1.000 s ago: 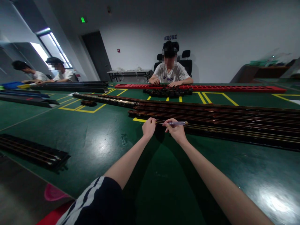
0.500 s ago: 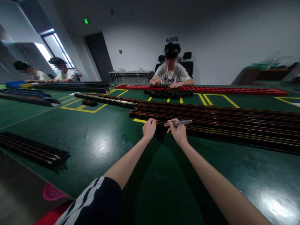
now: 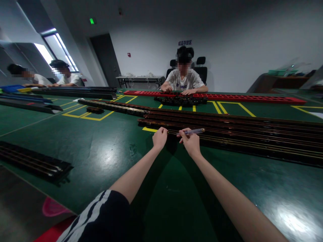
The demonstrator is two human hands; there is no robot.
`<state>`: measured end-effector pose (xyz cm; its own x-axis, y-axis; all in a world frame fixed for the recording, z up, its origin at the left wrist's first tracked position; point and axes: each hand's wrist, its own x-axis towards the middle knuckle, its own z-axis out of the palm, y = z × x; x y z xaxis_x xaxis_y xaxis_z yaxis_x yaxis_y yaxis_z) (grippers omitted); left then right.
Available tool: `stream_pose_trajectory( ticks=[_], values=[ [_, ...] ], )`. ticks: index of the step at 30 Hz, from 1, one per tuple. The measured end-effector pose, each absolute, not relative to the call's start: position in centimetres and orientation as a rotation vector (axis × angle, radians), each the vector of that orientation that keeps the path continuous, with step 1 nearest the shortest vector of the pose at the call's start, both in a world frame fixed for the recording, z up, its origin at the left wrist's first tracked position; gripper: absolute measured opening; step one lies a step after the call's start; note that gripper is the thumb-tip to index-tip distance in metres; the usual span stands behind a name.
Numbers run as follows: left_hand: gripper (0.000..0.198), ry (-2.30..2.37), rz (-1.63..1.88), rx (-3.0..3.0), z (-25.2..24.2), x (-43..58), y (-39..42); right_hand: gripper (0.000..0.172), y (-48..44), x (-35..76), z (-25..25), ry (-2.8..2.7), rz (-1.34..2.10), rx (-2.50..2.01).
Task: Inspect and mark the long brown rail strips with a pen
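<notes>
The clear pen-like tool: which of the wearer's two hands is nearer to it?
Right: the right hand grips the pen-like tool, while the left hand is to the left, beyond its tip end.

The green tabletop (image 3: 85, 181) is smooth and glossy; the long dark strips (image 3: 239, 129) shine coppery, perhaps metal; the slim translucent pen-shaped tool (image 3: 194, 131) is smooth plastic.

Lit green sign (image 3: 92, 21) above dark grey door (image 3: 106, 57).
</notes>
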<state>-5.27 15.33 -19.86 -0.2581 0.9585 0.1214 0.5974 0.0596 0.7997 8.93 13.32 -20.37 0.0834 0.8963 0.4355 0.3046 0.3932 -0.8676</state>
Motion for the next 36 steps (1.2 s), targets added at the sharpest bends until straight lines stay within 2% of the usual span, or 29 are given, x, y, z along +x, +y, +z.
stream_pose_trajectory(
  ticks=[12,25,36],
  values=[
    [0.025,1.924,1.036,1.558,-19.66,-5.24,15.29,0.032,13.45,9.49,-20.43,-1.5,0.702,-1.106],
    [0.024,1.902,1.068,1.566,-19.87,-5.29,15.28,0.043,13.3,9.25,-20.51,-1.365,0.608,-1.148],
    [0.025,1.93,1.034,1.586,-19.77,-5.22,15.29,0.042,13.41,9.62,-20.59,-1.391,0.708,-1.103]
  ],
)
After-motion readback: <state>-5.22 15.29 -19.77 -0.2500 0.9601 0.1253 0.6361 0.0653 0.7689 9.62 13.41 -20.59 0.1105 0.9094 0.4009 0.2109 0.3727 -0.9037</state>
